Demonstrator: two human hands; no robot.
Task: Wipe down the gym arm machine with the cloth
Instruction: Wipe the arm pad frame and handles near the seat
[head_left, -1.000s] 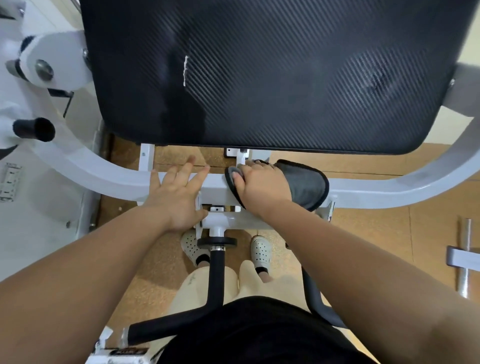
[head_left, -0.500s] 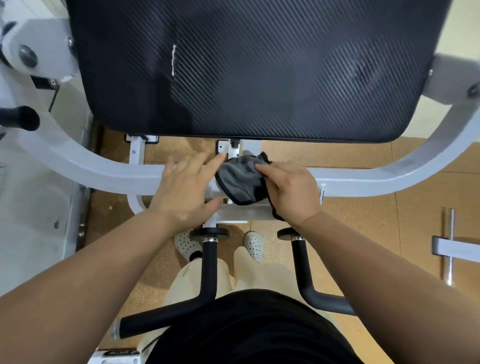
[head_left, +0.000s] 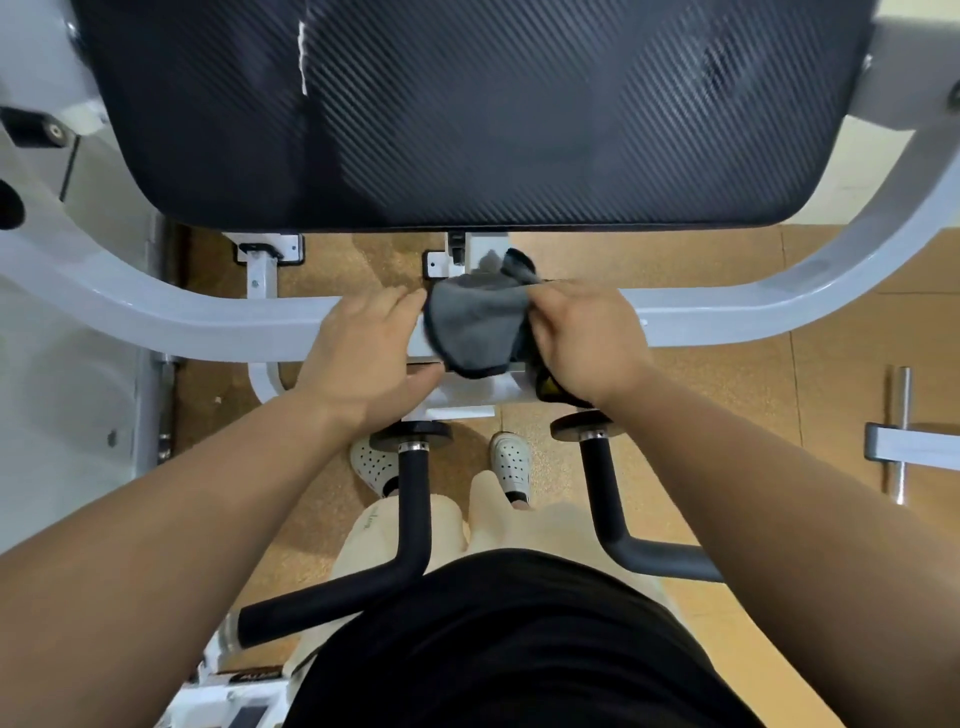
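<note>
The right hand (head_left: 587, 343) gripped the dark-hemmed grey cloth (head_left: 475, 327), its fingers curled into the bunched fabric on the cloth's right side. The left hand (head_left: 363, 353) lay open, fingers fairly straight across the curved white metal bar (head_left: 208, 322) of the arm machine. Its fingertips touched the cloth's left edge and its thumb reached along the white bracket just below. The cloth was draped over the middle of that bar, between the two hands, one crumpled corner standing up on the far side. Beyond the bar, the large black ribbed arm pad (head_left: 467, 104) filled the far part of the scene, a short pale mark near its left side. On the near side of the hands, two black bent handles came down from round black collars: the left handle (head_left: 410, 519) ran toward the near left, the right handle (head_left: 605, 499) bent off to the right. Between them stood the person's perforated white shoes (head_left: 511, 462) on the brown cork-like floor (head_left: 727, 389), with cream trousers and a black shirt (head_left: 519, 649) nearest. At the far right, a grey metal rod and bracket (head_left: 904, 441) lay well apart from the hands.
</note>
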